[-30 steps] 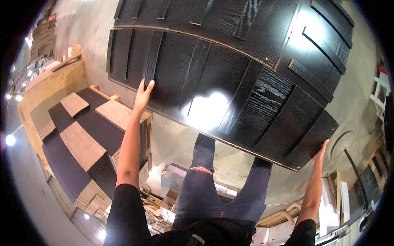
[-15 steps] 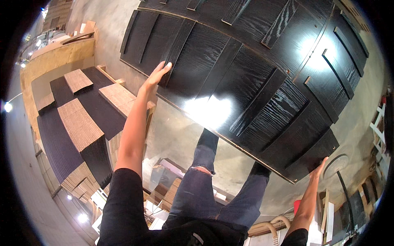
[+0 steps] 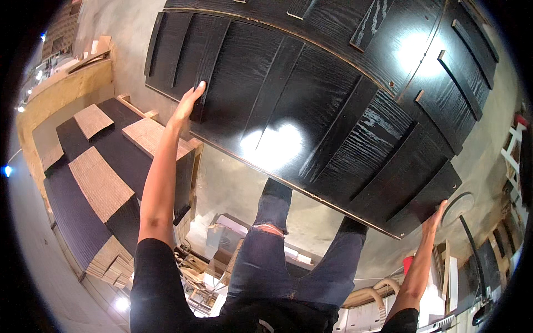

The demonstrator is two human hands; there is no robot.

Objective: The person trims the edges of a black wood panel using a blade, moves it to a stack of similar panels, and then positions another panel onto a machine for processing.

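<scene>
Black slatted panel (image 3: 316, 97), before the person's legs, alongside another black panel (image 3: 327, 30). Left hand (image 3: 186, 105) clasps its near edge; right hand (image 3: 435, 214) touches its right end, grip hidden; uneven lifting could scrape the adjoining edges.

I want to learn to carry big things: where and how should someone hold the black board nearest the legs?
Probably by two outer edges, hands wide apart, coming from the side where the legs are: the black board is broad and thin, with no handle showing. The left hand is at its long near edge, the right hand at its right end.
</scene>
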